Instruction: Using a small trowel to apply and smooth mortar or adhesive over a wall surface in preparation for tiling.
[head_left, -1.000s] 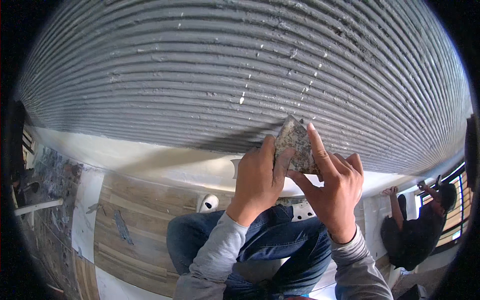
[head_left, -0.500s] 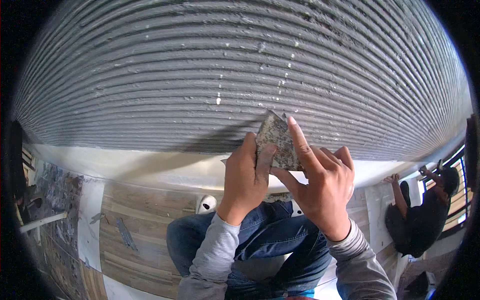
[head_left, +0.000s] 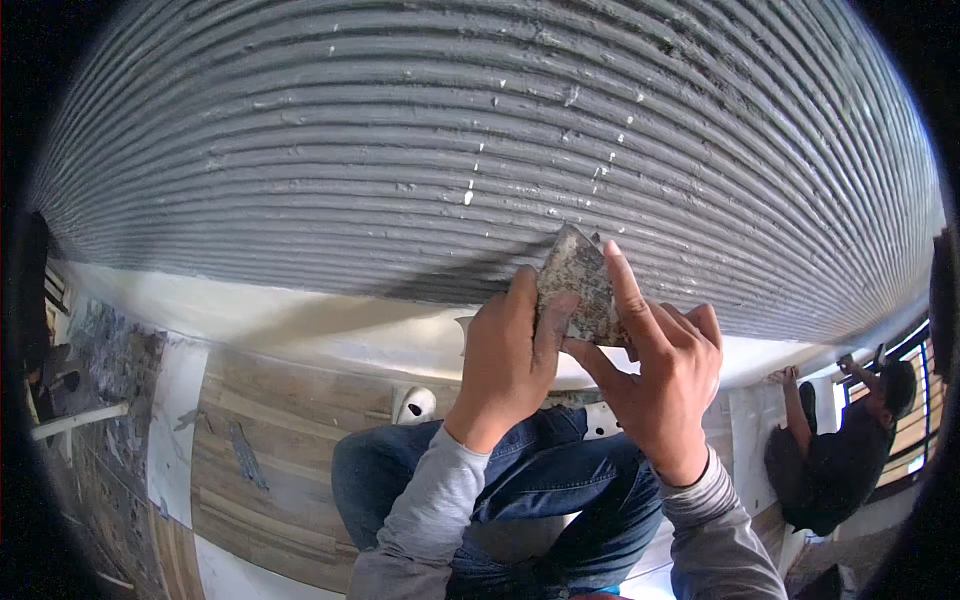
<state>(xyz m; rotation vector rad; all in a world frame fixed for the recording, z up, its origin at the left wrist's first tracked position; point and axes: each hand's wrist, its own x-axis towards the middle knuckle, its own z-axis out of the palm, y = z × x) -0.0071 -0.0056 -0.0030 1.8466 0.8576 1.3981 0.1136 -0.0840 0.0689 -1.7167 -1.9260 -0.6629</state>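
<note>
Work in the head view centres on a thin, four-sided, grey-and-brown speckled plate (head_left: 582, 266), held between the 2 hands in front of a grey wall coating with long parallel ridges (head_left: 400, 190), near its lower border with a smooth cream strip (head_left: 200, 305). The bare left hand (head_left: 498, 350) pinches the plate, thumb across the near face, fingers behind. The right hand (head_left: 665, 365) is part spread: forefinger stretched along the right edge, thumb at the lower edge; whether those 2 digits press on it, I cannot tell. The step looks like working the edge with a fingertip. Done well, it calls for a firm left pinch, light pressure, and strokes along the edge rather than across it, clear of the sharp-looking upper corner. That corner points up and slightly left; the long axis seems to slope down and right, steeply across the ridges. Contact with the coating is unclear.
</note>
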